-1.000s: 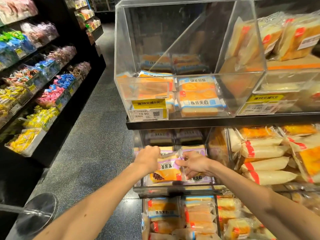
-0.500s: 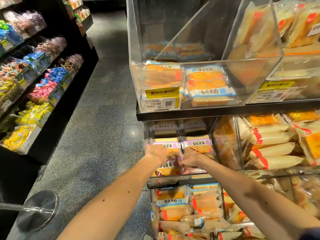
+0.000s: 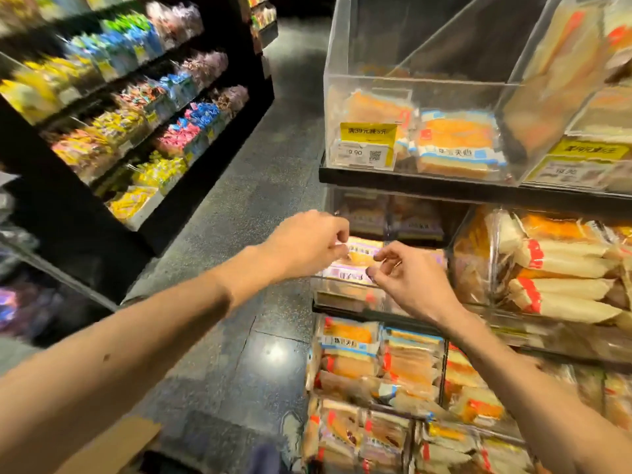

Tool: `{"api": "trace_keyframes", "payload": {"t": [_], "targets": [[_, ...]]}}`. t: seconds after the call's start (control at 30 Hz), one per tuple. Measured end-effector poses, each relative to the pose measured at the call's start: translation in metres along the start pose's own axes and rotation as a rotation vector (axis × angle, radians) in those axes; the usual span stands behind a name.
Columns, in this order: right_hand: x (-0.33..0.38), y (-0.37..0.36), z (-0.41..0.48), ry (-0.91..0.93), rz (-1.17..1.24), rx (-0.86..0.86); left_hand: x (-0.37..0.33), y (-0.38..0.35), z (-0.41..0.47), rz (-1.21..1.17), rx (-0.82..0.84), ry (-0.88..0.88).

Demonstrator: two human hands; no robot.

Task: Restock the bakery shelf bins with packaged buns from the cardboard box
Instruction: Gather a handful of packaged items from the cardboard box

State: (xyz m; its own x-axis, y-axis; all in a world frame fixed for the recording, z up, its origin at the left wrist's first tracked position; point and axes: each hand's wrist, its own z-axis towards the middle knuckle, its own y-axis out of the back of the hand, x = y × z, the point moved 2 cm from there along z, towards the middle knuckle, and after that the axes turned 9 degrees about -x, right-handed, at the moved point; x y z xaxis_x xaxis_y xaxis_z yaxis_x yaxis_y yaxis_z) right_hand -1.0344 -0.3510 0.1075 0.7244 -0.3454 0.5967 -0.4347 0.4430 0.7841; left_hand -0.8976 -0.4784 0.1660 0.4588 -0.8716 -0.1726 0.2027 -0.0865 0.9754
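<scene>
- The purple-labelled bun packs (image 3: 362,260) are lying flat in the middle bin (image 3: 337,290), labels facing the aisle, presumably so shoppers can read them through the clear front wall.
- The left grip (image 3: 307,246) is curling its fingers at the packs' nine o'clock edge. Blur is hiding whether it is pinching any wrapper, so I cannot tell.
- The right grip (image 3: 410,285) is hovering at the packs' four o'clock, thumb and forefinger loosely parted with nothing between them. It is looking released, and seems placed to nudge the stack square.
- Both arms are reaching in over the bin's low front, likely because the shelf above is closing off twelve o'clock.
- A flap of the cardboard box (image 3: 113,446) is showing low at seven o'clock, probably so the next pack is within reach.
- The upper bin (image 3: 410,80) at twelve o'clock is holding orange packs behind a yellow price tag (image 3: 367,145).
- Long rolls (image 3: 564,268) are stacking up at three o'clock.
- A sweets shelf (image 3: 136,131) is running along ten o'clock, across the aisle.
</scene>
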Motion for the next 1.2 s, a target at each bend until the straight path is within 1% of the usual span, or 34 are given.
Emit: {"api": "trace_keyframes", "payload": {"t": [0.13, 0.23, 0.3, 0.4, 0.43, 0.57, 0.67, 0.73, 0.83, 0.9, 1.03, 1.1, 1.2], "targets": [[0.058, -0.032, -0.056, 0.301, 0.085, 0.159, 0.014, 0.012, -0.115, 0.114, -0.091, 0.101], [0.109, -0.069, -0.098, 0.511, 0.124, 0.304, 0.035, 0.010, -0.220, 0.158, -0.172, 0.287], [0.144, -0.100, -0.128, 0.629, 0.151, 0.414, 0.043, 0.008, -0.294, 0.202, -0.156, 0.455], [0.198, -0.147, -0.179, 0.754, 0.167, 0.574, 0.041, 0.003, -0.404, 0.207, -0.088, 0.835], [0.216, -0.162, -0.198, 0.796, 0.166, 0.629, 0.041, -0.003, -0.441, 0.216, -0.096, 0.953], [0.274, -0.222, -0.272, 0.945, 0.159, 0.837, 0.040, -0.035, -0.576, 0.048, -0.141, 1.397], [0.303, -0.269, -0.321, 1.027, 0.095, 0.951, 0.041, -0.064, -0.661, -0.083, -0.133, 1.644], [0.319, -0.303, -0.347, 1.058, 0.048, 1.013, 0.047, -0.085, -0.711, -0.143, -0.116, 1.776], [0.342, -0.358, -0.383, 1.058, -0.076, 1.092, 0.061, -0.118, -0.777, -0.265, -0.081, 1.905], [0.355, -0.396, -0.409, 1.037, -0.141, 1.150, 0.072, -0.135, -0.817, -0.330, -0.018, 1.962], [0.373, -0.470, -0.464, 0.966, -0.301, 1.322, 0.097, -0.175, -0.881, -0.457, 0.085, 2.047], [0.377, -0.506, -0.490, 0.869, -0.352, 1.401, 0.110, -0.189, -0.902, -0.479, 0.140, 2.048], [0.376, -0.552, -0.525, 0.768, -0.420, 1.488, 0.129, -0.215, -0.926, -0.404, 0.232, 1.950]]}}
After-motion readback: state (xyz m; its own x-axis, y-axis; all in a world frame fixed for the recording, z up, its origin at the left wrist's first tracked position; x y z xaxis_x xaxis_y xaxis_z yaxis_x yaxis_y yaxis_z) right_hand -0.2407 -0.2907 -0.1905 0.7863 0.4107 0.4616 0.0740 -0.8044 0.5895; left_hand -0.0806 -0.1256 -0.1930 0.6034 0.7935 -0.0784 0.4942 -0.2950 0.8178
